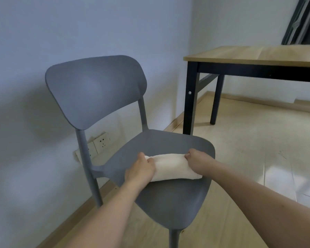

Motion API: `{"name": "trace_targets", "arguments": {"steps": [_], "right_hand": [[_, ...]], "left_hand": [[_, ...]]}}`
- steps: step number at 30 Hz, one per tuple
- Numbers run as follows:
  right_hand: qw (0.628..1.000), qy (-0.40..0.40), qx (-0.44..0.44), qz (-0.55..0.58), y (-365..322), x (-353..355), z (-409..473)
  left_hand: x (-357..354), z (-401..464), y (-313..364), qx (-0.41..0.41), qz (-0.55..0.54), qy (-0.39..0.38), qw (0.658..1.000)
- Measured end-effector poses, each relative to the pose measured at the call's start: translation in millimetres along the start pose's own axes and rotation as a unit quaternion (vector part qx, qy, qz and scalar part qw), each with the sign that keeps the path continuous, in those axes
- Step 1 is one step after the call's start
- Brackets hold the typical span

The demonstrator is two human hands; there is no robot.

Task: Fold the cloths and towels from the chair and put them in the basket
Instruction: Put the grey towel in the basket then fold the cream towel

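Note:
A cream towel point(171, 166), folded into a thick band, lies across the seat of a grey plastic chair point(168, 197). My left hand point(140, 170) grips the towel's left end, thumb on top and fingers curled round it. My right hand point(198, 161) grips the right end with curled fingers. No basket is in view.
A wooden table point(254, 55) with black legs stands to the right behind the chair. Wall sockets point(100, 143) sit low on the pale wall behind the chair's left leg. Light wood floor spreads to the right. Dark curtain folds hang at the top right.

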State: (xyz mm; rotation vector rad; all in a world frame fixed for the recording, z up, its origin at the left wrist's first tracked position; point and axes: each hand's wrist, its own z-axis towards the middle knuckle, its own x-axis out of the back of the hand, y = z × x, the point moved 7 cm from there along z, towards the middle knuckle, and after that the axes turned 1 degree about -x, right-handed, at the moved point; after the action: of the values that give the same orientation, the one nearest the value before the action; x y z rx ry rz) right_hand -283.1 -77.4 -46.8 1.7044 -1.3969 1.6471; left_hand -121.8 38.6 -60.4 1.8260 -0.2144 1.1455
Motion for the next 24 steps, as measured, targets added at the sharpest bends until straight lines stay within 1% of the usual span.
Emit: {"name": "trace_targets", "arguments": {"steps": [3, 6, 8, 10, 12, 14, 16, 17, 19, 20, 21, 22, 24], "right_hand": [[0.999, 0.01, -0.023, -0.047, 3, -4, 13], [0.998, 0.017, -0.021, -0.053, 0, -4, 11], [0.999, 0.019, -0.021, -0.032, 2, -7, 4], [0.999, 0.037, -0.024, -0.005, 6, -8, -2], [0.993, 0.054, -0.066, 0.081, 15, -12, -5], [0.974, 0.068, -0.12, 0.178, 21, -19, -8], [0.952, 0.064, -0.158, 0.253, 22, -24, -16], [0.935, 0.049, -0.169, 0.308, 20, -25, -22], [0.887, 0.017, -0.174, 0.428, 17, -21, -31], [0.86, -0.001, -0.175, 0.479, 17, -16, -34], [0.841, -0.014, -0.176, 0.512, 18, -9, -37], [0.835, -0.017, -0.173, 0.521, 18, -1, -38], [0.847, 0.019, -0.173, 0.503, 25, 16, -35]], "left_hand": [[-1, 3, 2, 0.007, 0.062, 0.069, 0.996], [-6, 7, -9, 0.03, 0.116, 0.101, 0.988], [-8, 9, -15, 0.049, 0.133, 0.113, 0.983], [-9, 11, -14, 0.052, 0.136, 0.114, 0.983], [-10, 12, -13, 0.055, 0.124, 0.097, 0.986], [-8, 10, -12, 0.071, 0.088, 0.071, 0.991], [-1, 3, -7, 0.093, 0.011, 0.057, 0.994], [2, 0, -4, 0.1, -0.048, 0.054, 0.992], [9, -5, 9, 0.095, -0.164, 0.046, 0.981], [11, -7, 17, 0.084, -0.197, 0.039, 0.976], [14, -8, 26, 0.071, -0.207, 0.033, 0.975], [18, -7, 36, 0.061, -0.212, 0.031, 0.975], [19, -4, 55, 0.044, -0.22, 0.029, 0.974]]}}
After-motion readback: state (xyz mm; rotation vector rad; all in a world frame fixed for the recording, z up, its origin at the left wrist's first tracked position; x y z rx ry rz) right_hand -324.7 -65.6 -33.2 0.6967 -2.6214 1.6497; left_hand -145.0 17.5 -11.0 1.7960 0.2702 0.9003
